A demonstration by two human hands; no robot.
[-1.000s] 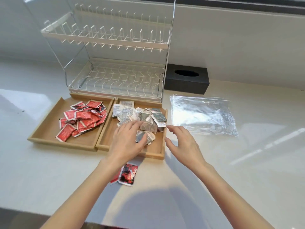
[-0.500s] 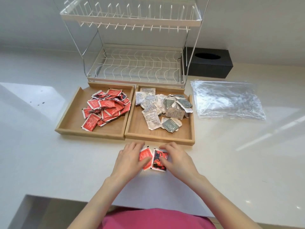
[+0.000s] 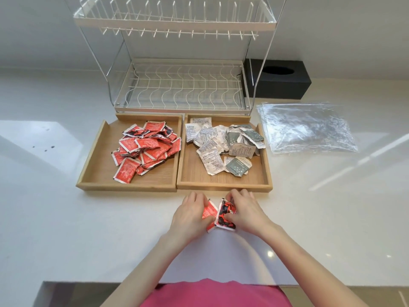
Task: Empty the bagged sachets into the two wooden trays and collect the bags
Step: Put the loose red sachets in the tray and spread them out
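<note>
Head view, the only one.

Table (image 3: 66, 218), white and glossy, fills the frame. Centre: two wooden trays touching side by side. Left tray (image 3: 97, 156) holds a heap of red sachets (image 3: 146, 149). Right tray (image 3: 264, 165) holds a looser heap of white and grey-green sachets (image 3: 223, 145). Right of the trays, apart from them: a flat stack of clear empty bags (image 3: 307, 127). Behind the trays a wire dish rack (image 3: 181, 85); upper right, a black tissue box (image 3: 285, 83).

Lower centre, just below the right tray's near wall: two stray red sachets (image 3: 223, 212) on the table, outside either tray. Left hand (image 3: 190, 216) has fingers curled onto the plainer red one; right hand (image 3: 245, 212) has thumb and fingers pinched on the red-and-black one, which stands partly tipped up off the table. Both hands closed on these sachets, nearly touching each other.

Step in hand, as I judge it: gathering the strays. No full bag visible, so emptying looks done; task near its end.

Next move calls for: lift both strays together, carry them up and left to the left tray, drop them on the matching red heap, not the nearer right tray. Then the bags at the right remain to be picked up. Thin foil packets; a slip from a fingertip pinch is possible.
</note>
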